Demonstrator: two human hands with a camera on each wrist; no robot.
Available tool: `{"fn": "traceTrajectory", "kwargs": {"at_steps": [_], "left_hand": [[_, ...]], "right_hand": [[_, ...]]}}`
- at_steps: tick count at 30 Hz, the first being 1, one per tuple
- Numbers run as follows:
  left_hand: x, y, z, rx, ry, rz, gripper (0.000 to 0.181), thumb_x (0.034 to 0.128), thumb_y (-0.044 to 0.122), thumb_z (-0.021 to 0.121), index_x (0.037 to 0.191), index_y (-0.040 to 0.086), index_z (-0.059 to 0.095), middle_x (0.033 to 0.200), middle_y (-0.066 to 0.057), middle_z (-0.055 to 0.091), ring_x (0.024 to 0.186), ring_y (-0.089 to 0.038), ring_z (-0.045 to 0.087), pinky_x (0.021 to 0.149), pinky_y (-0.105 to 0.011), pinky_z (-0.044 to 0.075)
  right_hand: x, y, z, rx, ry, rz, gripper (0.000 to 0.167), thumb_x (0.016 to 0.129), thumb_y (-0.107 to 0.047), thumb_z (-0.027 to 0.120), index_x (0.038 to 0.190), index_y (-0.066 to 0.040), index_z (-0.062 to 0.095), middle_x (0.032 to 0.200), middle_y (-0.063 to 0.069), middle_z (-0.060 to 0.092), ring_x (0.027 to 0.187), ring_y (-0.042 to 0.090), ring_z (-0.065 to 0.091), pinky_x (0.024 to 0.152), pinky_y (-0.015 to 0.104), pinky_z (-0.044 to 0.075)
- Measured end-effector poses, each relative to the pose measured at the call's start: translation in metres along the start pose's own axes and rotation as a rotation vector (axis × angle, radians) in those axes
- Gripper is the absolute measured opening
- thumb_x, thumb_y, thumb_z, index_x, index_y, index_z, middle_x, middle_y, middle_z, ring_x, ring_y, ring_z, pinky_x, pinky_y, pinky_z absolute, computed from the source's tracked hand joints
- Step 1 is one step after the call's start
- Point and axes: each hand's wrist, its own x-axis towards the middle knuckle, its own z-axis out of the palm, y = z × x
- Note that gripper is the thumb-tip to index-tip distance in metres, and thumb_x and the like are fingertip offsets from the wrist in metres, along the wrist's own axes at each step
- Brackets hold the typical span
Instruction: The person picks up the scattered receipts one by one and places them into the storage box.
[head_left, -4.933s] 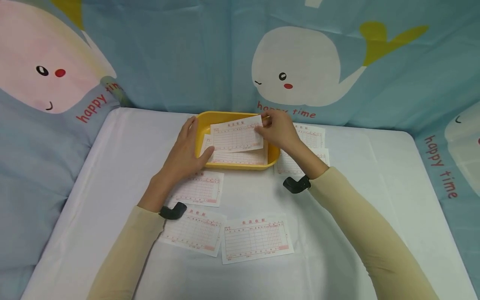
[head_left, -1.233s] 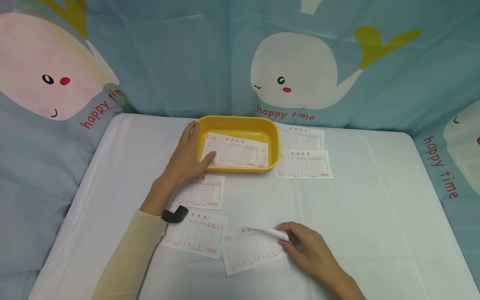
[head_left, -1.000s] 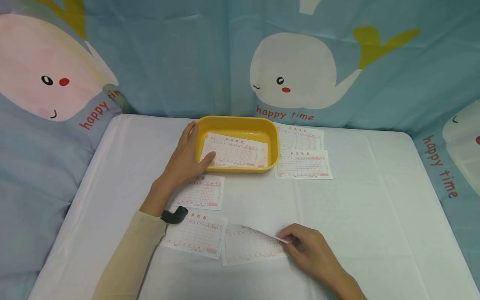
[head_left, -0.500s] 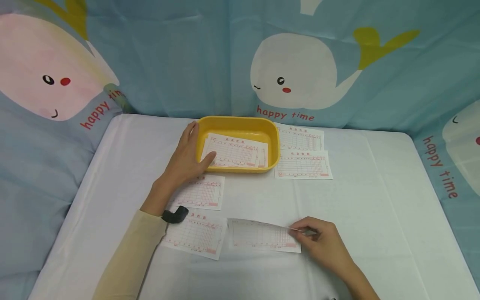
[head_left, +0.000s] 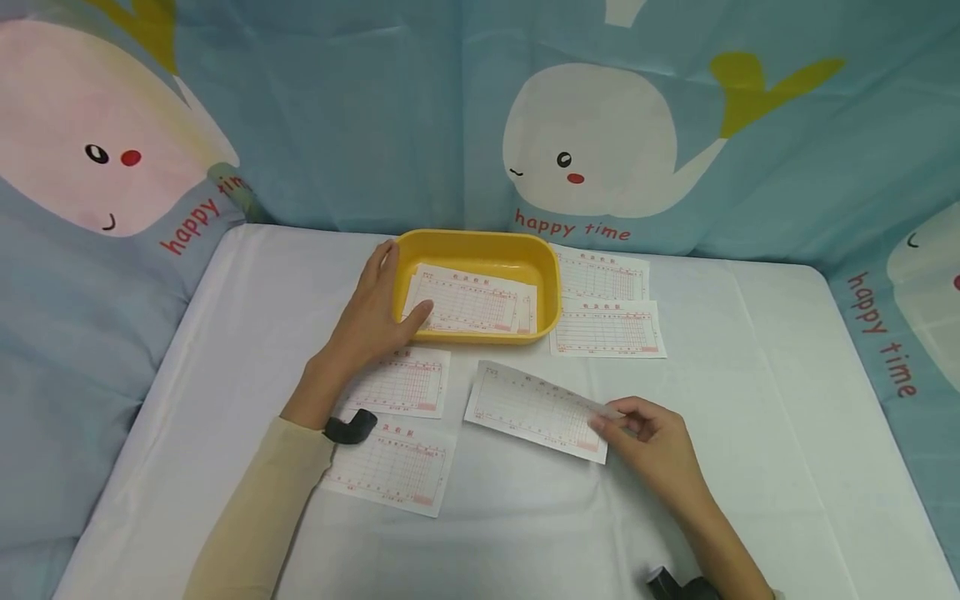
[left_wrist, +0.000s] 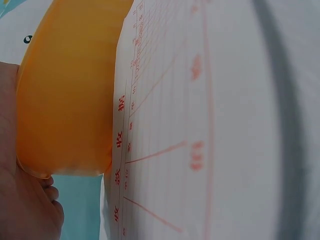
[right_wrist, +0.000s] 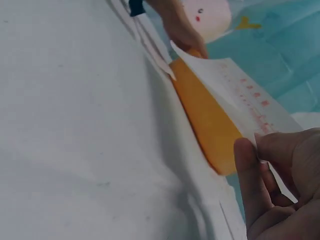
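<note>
In the head view the right hand [head_left: 656,446] pinches the right end of a printed slip [head_left: 536,412], which is raised above the white cloth in front of the yellow tray [head_left: 551,325]. The right wrist view shows thumb and finger of the right hand [right_wrist: 280,175] on the edge of this slip [right_wrist: 250,97]. At the tray's left end the left hand [head_left: 367,321] holds its wall, thumb over the front rim. Several slips [head_left: 472,300] lie overlapping inside the tray. The left wrist view has part of the left hand [left_wrist: 30,205] against the tray's orange-looking wall [left_wrist: 70,90].
Two slips [head_left: 607,329] lie right of the tray, one behind the other. Two more [head_left: 390,467] lie on the left, partly under the left forearm and its black wrist camera [head_left: 351,427]. A blue curtain [head_left: 337,125] with whale prints stands behind the table.
The right hand has lifted the front slip off the cloth and carried it back toward the tray, slightly rightward. The left hand has stayed at the tray.
</note>
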Motion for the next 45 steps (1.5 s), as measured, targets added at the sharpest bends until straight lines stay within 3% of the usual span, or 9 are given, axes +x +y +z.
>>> {"fn": "traceTrajectory", "kwargs": {"at_steps": [9, 16, 25, 29, 35, 45], "left_hand": [[0.001, 0.001, 0.001, 0.001, -0.005, 0.003, 0.103, 0.0986, 0.053, 0.062, 0.172, 0.017, 0.000, 0.181, -0.003, 0.001, 0.166, -0.031, 0.016, 0.131, -0.059, 0.027], [0.001, 0.000, 0.000, 0.012, -0.024, -0.004, 0.103, 0.0998, 0.054, 0.060, 0.172, 0.016, -0.003, 0.181, -0.004, -0.003, 0.168, -0.030, 0.011, 0.132, -0.059, 0.023], [0.001, 0.001, 0.002, 0.016, -0.033, 0.003, 0.104, 0.1001, 0.056, 0.059, 0.171, 0.016, -0.005, 0.181, -0.001, -0.007, 0.169, -0.027, 0.003, 0.134, -0.058, 0.019], [0.002, 0.000, 0.002, 0.017, -0.024, 0.021, 0.103, 0.1005, 0.055, 0.059, 0.171, 0.014, -0.004, 0.181, -0.002, -0.006, 0.169, -0.028, 0.006, 0.134, -0.057, 0.021], [0.002, 0.000, 0.000, 0.024, -0.003, 0.031, 0.101, 0.1007, 0.053, 0.060, 0.172, 0.015, -0.002, 0.180, -0.004, 0.000, 0.164, -0.032, 0.022, 0.131, -0.056, 0.029], [0.000, 0.001, -0.003, 0.001, 0.001, 0.022, 0.099, 0.1005, 0.051, 0.060, 0.172, 0.017, 0.002, 0.179, -0.004, 0.003, 0.159, -0.034, 0.032, 0.128, -0.057, 0.036]], "right_hand": [[0.027, -0.018, 0.005, 0.057, 0.019, -0.024, 0.023, 0.095, -0.018, 0.081, 0.109, 0.000, 0.075, 0.085, -0.005, 0.071, 0.075, 0.006, 0.065, 0.067, 0.019, 0.056], [0.053, -0.036, 0.005, 0.054, 0.068, -0.043, 0.024, 0.095, -0.018, 0.080, 0.108, 0.000, 0.072, 0.086, -0.010, 0.073, 0.078, 0.005, 0.068, 0.072, 0.025, 0.063], [0.083, -0.058, 0.004, 0.042, 0.093, -0.097, 0.028, 0.095, -0.021, 0.081, 0.109, 0.001, 0.072, 0.094, -0.007, 0.070, 0.082, 0.007, 0.066, 0.072, 0.018, 0.060], [0.096, -0.066, 0.005, 0.006, 0.086, -0.117, 0.030, 0.096, -0.024, 0.080, 0.112, 0.001, 0.073, 0.100, 0.002, 0.072, 0.084, 0.009, 0.066, 0.071, 0.016, 0.058], [0.115, -0.077, 0.009, -0.030, 0.048, -0.146, 0.032, 0.097, -0.025, 0.079, 0.117, -0.001, 0.073, 0.112, 0.014, 0.072, 0.089, 0.012, 0.068, 0.075, 0.013, 0.058], [0.139, -0.097, 0.018, -0.122, -0.076, -0.217, 0.028, 0.096, -0.020, 0.079, 0.119, -0.005, 0.074, 0.112, 0.013, 0.077, 0.091, 0.014, 0.072, 0.072, 0.015, 0.056]]}}
